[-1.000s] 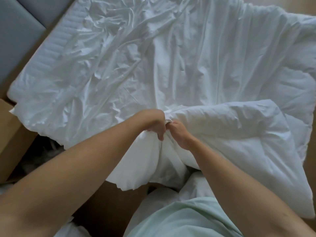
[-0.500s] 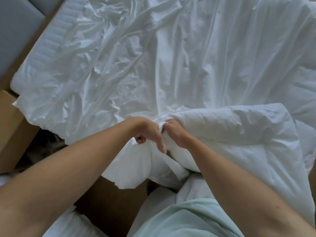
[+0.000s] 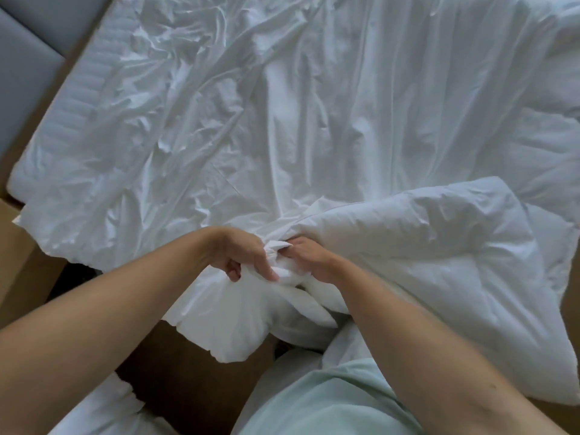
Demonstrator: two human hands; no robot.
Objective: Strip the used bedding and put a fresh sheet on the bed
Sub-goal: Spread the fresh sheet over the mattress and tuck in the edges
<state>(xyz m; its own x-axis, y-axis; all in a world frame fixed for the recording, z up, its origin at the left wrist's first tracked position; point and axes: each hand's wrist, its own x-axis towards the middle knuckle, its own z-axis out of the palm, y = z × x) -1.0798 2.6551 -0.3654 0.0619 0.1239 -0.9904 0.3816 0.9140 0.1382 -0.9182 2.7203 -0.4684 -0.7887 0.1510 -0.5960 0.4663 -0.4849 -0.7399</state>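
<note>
A crumpled white sheet (image 3: 244, 127) covers the bed from the top left to the right edge. A thick white duvet (image 3: 423, 255) lies folded over at the near right side, its corner hanging off the bed's edge. My left hand (image 3: 244, 259) grips a bunch of the white fabric at the bed's near edge, fingers curled around it. My right hand (image 3: 310, 259) sits right beside it, fingers dug into the same bunched fabric where the duvet begins. The two hands almost touch.
A grey padded headboard (image 3: 28, 58) runs along the upper left. A brown wooden nightstand (image 3: 15, 262) stands at the left edge. More white bedding (image 3: 103, 412) lies on the brown floor at the bottom left. My pale green clothing (image 3: 329, 403) fills the bottom centre.
Both hands have gathered more fabric and drawn it a little toward me; the left hand's fingers have closed tighter around the bunch. The duvet corner hangs slightly lower.
</note>
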